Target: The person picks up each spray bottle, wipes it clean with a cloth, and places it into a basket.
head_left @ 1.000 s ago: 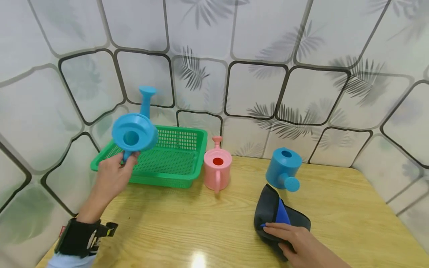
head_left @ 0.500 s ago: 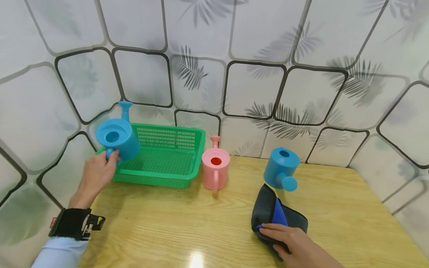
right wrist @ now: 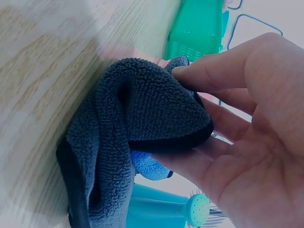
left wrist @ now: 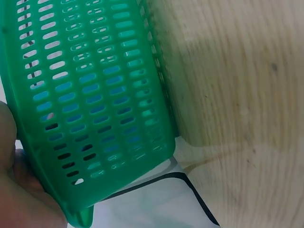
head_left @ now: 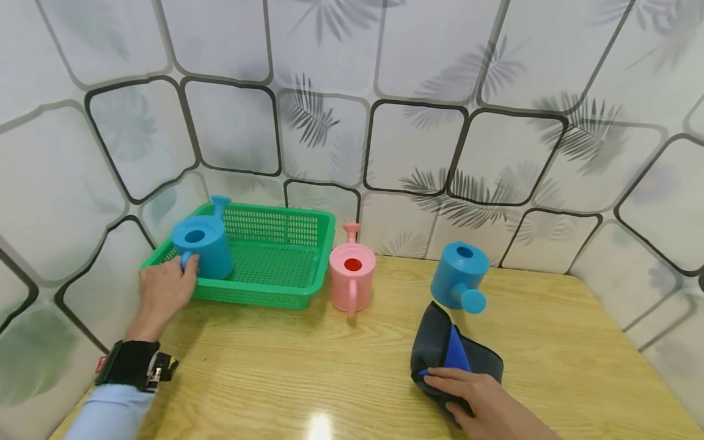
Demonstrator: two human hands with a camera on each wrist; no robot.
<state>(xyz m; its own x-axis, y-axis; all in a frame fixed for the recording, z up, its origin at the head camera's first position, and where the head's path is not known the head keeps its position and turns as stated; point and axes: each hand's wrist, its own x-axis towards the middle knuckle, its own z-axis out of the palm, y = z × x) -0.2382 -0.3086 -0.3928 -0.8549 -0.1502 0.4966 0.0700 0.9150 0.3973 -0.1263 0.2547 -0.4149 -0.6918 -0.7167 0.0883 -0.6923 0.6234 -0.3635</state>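
My left hand [head_left: 165, 296] pinches the handle of a blue watering can [head_left: 213, 252], which stands upright in the left part of a green plastic basket [head_left: 258, 295]. Blue shows through the slots of the basket wall [left wrist: 107, 142] in the left wrist view, where the handle itself is hidden. On the right side of the table, my right hand [head_left: 484, 397] holds a crumpled dark grey cloth [head_left: 429, 342] with a blue inner side. Its thumb and fingers close on a fold of this fuzzy cloth [right wrist: 161, 104] in the right wrist view.
A pink watering can [head_left: 352, 288] stands just right of the basket. Beyond the cloth is a second blue watering can [head_left: 455, 275], its spout pointing toward me. A patterned curtain-like backdrop [head_left: 418, 146] borders the wooden table [head_left: 275, 360] at the back and sides.
My left hand has moved left and lowered the blue watering can from above the basket down into its left part. The right hand keeps its hold on the cloth, nearly still.
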